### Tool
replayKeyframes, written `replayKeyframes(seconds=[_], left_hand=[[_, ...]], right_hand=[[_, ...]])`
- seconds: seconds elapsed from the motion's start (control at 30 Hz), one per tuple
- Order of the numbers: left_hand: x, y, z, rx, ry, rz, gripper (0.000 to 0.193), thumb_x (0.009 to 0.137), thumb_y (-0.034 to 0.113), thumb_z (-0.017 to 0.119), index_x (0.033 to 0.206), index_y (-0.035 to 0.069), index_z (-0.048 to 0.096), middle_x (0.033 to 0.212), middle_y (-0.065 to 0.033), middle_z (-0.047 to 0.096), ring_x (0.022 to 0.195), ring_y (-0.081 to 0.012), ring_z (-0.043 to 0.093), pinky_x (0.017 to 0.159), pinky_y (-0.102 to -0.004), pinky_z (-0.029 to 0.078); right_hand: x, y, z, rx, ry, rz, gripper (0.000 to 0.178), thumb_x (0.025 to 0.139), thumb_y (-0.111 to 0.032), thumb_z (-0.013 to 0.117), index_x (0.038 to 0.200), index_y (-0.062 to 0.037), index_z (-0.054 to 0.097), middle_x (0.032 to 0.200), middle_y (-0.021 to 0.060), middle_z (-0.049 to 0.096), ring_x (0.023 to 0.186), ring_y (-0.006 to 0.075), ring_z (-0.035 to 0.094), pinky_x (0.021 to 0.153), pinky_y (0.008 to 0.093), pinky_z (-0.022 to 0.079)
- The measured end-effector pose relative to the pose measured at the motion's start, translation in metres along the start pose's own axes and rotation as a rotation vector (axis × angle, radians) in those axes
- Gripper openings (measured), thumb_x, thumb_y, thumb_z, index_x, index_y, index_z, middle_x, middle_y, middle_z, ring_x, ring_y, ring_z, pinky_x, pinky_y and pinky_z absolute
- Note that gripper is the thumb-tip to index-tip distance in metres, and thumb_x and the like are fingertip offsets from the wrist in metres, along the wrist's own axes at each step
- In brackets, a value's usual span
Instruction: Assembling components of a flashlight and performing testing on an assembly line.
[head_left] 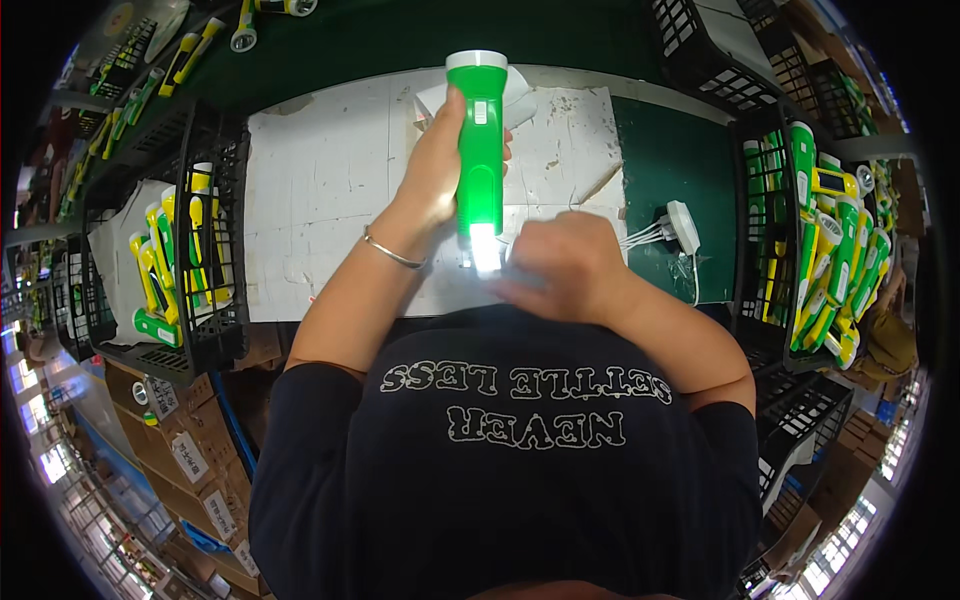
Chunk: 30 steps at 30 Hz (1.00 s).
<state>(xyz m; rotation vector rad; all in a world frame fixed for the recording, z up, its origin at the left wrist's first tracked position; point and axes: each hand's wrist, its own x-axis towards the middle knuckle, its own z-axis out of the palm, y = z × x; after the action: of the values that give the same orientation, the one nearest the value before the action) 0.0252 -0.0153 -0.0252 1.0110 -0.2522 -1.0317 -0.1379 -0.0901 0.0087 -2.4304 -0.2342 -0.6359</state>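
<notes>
Two hands work over one green torch [480,140] at the middle of the bench. The left hand [435,170] is wrapped around the torch's body, fingers closed on it from the left side, so that the white head points away from the person and the tail points back toward the chest. Held this way, the tail end sits right in front of the right hand [560,265], probably to give that hand clear access to it. A bright white glow shows at the tail, just where the two hands meet.

The right hand is curled, knuckles up, just beside the glowing end; it is blurred, and whether its fingers pinch anything there cannot be told. Thin white cables [640,236] run from under it to a small white adapter [684,226] lying to the right on the green mat, which suggests a lead is being handled at the tail.

The torch is kept above a worn white sheet [320,200] that covers the work spot. A metal bangle [392,253] circles the left wrist.

Supplies stand within arm's reach on both sides: a black crate [205,340] on the left holds yellow and green torches standing on end, and a black crate [752,200] on the right is packed with more green and yellow ones. More torches lie on the far side of the bench, well apart from the hands.
</notes>
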Motion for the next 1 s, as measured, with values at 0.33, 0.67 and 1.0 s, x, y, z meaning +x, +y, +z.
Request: replayKeyframes(seconds=[0.33, 0.67, 1.0], left_hand=[[-0.016, -0.005, -0.001, 0.216, -0.028, -0.051, 0.035, 0.088, 0.03, 0.057, 0.109, 0.005, 0.045, 0.086, -0.007, 0.056, 0.073, -0.012, 0.056, 0.063, -0.0255, 0.047], [-0.053, 0.031, -0.005, 1.493, -0.297, 0.385, 0.043, 0.07, 0.013, 0.067, 0.109, 0.004, 0.051, 0.099, -0.0156, 0.059, 0.088, -0.0329, 0.058, 0.077, -0.037, 0.047], [-0.078, 0.067, -0.028, 1.552, -0.337, 0.075, 0.038, 0.071, 0.012, 0.067, 0.104, 0.003, 0.053, 0.09, -0.0146, 0.062, 0.082, -0.0297, 0.06, 0.073, -0.0344, 0.047]], right_hand=[[0.011, 0.052, 0.005, 0.398, 0.197, 0.611, 0.042, 0.079, -0.021, 0.068, 0.058, -0.0065, 0.035, 0.052, -0.0025, 0.037, 0.051, 0.0069, 0.031, 0.044, 0.0246, 0.03], [0.019, 0.062, -0.044, 0.541, -0.227, 0.638, 0.057, 0.067, -0.024, 0.078, 0.117, -0.011, 0.053, 0.082, 0.0002, 0.056, 0.067, 0.0049, 0.044, 0.059, 0.019, 0.036], [0.022, 0.06, -0.026, 0.823, -0.192, 0.625, 0.062, 0.064, -0.014, 0.079, 0.119, -0.0139, 0.052, 0.091, -0.0012, 0.055, 0.059, -0.0016, 0.033, 0.05, 0.0141, 0.027]])
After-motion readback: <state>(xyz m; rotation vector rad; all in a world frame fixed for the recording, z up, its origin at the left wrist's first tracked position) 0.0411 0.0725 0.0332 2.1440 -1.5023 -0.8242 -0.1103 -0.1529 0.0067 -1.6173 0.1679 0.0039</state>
